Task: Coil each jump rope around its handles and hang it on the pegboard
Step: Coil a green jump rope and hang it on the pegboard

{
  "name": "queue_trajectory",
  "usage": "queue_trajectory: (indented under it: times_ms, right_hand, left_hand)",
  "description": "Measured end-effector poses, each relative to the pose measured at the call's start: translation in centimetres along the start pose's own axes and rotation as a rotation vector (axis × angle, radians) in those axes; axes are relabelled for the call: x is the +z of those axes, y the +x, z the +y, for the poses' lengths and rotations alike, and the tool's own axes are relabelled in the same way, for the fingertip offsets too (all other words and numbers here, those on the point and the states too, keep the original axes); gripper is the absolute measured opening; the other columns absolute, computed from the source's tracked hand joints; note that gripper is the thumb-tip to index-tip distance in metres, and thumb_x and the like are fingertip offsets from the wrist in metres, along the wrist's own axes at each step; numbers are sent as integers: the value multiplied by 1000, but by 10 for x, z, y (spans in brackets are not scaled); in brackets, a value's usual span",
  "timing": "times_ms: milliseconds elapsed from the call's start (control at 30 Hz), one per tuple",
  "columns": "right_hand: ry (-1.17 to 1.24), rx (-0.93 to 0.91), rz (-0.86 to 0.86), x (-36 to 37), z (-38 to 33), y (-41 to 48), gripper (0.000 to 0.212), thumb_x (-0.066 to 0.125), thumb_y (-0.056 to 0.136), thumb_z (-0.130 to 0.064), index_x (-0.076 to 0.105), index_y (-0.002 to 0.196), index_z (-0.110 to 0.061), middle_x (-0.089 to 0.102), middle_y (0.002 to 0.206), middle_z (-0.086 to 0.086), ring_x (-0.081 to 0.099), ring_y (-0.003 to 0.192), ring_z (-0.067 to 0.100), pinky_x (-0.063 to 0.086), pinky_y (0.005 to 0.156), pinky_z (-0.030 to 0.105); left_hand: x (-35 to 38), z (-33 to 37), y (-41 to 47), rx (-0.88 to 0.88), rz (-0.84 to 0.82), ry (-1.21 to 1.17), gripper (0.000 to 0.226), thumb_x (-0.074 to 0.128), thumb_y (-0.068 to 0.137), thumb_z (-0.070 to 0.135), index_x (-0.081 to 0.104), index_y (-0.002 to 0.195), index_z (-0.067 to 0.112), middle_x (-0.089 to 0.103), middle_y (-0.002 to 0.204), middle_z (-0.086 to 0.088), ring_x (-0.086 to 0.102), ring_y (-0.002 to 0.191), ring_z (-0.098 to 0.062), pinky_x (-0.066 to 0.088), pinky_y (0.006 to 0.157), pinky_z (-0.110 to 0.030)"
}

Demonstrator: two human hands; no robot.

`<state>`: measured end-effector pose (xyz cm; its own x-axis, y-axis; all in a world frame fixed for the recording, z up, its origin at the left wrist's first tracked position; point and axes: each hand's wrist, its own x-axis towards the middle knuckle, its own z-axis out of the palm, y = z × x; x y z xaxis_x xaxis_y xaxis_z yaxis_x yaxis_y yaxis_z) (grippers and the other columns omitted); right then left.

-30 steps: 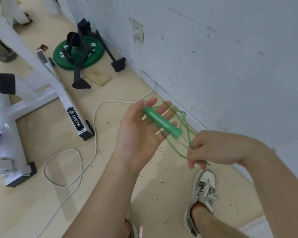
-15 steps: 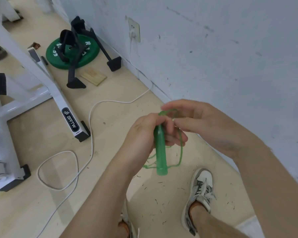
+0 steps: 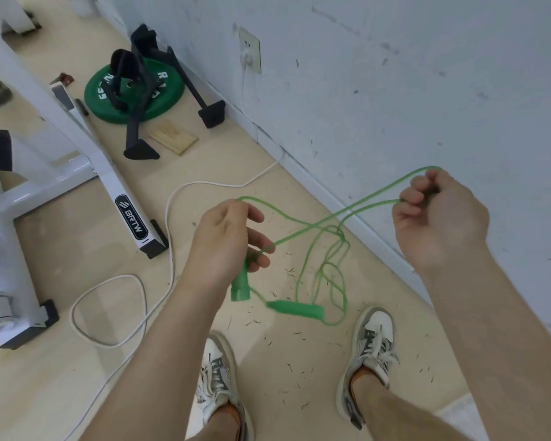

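gripping one handle (image 3: 240,286) in the curled left hand (image 3: 226,240). pinching a loop of green rope (image 3: 303,231) in the right hand (image 3: 439,221), held well apart from the left. dangling between them, second handle (image 3: 296,308), above the floor (image 3: 77,377).

The right hand (image 3: 439,218) has pulled rope (image 3: 337,230) away from the left hand (image 3: 226,237); a second handle (image 3: 296,308) now dangles below it.
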<state>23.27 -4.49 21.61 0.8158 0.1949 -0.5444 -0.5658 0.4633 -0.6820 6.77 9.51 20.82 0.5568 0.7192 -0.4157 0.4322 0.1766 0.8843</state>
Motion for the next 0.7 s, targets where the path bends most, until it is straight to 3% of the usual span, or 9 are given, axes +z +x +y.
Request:
queue_trajectory:
  times_ms: [167,267,367,433,500,600,633,700]
  right_hand:
    - [-27,-136,63,-4,-6,2,15,38,93,-7,50,89,-16,49,57,-4,33,42,11,23,40,20]
    - [-144,-115,-32,-4,-8,-2,16,48,87,-9,59,76,-14,56,64,-2,45,54,14,35,52,22]
    - [-549,-159,-2,1,-6,-4,26,47,78,-8,57,55,-15,61,69,1,51,67,15,41,67,25]
    - [-823,-226,45,4,-5,-1,24,48,76,-8,57,54,-12,58,64,1,48,65,16,40,65,26]
    - [-971,-342,39,2,-2,4,19,50,79,-14,63,69,-4,58,65,4,49,66,18,40,64,30]
    - [-1456,-597,0,-3,4,4,34,54,88,-23,57,119,-12,55,116,8,49,109,26,39,88,37]
    - [-1475,-599,-81,-1,5,0,34,56,89,-24,53,122,-16,51,121,8,47,114,25,38,88,35]
    - [-1338,-307,-425,5,10,-10,22,58,92,-31,58,113,-22,60,112,3,57,104,15,45,84,31]
  left_hand:
    - [-4,-11,6,59,36,287,22,37,93,22,57,87,18,67,58,-6,55,42,-16,42,52,-29]
    - [-5,-11,5,96,20,305,22,39,94,24,60,84,22,64,54,-1,56,44,-15,43,54,-30]
    - [-4,-6,5,165,55,194,24,38,98,23,61,89,21,61,52,-4,58,47,-18,46,51,-29]
    - [-5,-3,4,224,100,140,24,38,99,24,61,92,21,54,50,-5,49,42,-17,40,45,-23]
    - [-6,1,2,191,87,-4,25,38,100,23,62,98,18,48,53,-6,39,41,-16,33,40,-21]
    - [-5,8,0,1,-52,-415,26,38,100,21,62,104,12,48,60,-5,36,43,-15,29,39,-21]
    - [-3,8,0,-54,-93,-540,24,40,99,20,62,106,11,49,62,-5,38,45,-13,30,38,-21]
    - [2,8,2,-147,-136,-740,22,42,99,17,61,107,10,52,65,-6,42,47,-12,35,39,-18]
